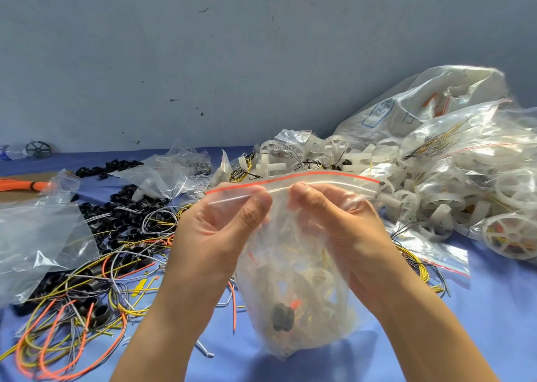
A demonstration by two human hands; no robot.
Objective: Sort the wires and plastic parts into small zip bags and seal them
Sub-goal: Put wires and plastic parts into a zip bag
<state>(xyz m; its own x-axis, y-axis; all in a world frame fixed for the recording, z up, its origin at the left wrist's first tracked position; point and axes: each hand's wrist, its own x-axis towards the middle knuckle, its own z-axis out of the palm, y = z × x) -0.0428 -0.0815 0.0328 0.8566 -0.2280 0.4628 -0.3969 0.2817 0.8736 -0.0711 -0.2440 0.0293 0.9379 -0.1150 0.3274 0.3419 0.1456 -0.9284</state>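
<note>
I hold a clear zip bag (pixel 293 288) with a red strip along its mouth upright above the blue table. Inside it lie a white plastic wheel, a black round part and bits of wire. My left hand (pixel 215 230) pinches the zip strip left of centre between thumb and fingers. My right hand (pixel 337 222) pinches the strip just to the right of it. Loose orange, yellow and grey wires (pixel 75 317) tangle with black plastic rings (pixel 122 216) on the left. White plastic wheels (pixel 334 155) pile up behind the bag.
Empty clear bags (pixel 37 236) lie at the left edge, and an orange wire bundle (pixel 20 184) sits beyond them. Filled bags and a big white sack (pixel 421 111) crowd the right side. A blue-grey wall stands behind the table. Bare blue cloth (pixel 494 309) shows at lower right.
</note>
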